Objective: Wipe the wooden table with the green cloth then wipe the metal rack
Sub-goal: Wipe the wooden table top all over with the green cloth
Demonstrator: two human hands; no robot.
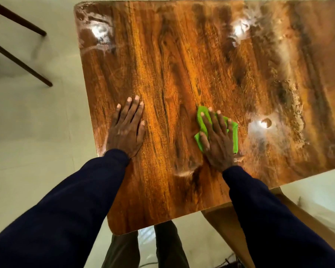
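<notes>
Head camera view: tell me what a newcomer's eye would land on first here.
The bright green cloth stands out first, pressed flat under the right hand near the middle of the glossy wooden table. Next comes the left hand, spread bare on the wood beside the table's left edge. White glare spots and pale smeary patches mark the far-left corner and the right side of the tabletop.

Both arms reach forward in dark blue sleeves. The left hand point(126, 130) lies flat, palm down, its 4 fingers together and pointing away, thumb alongside. The right hand point(217, 140) is also palm down, fingers spread slightly, pressing flat on the green cloth point(202, 120).
</notes>
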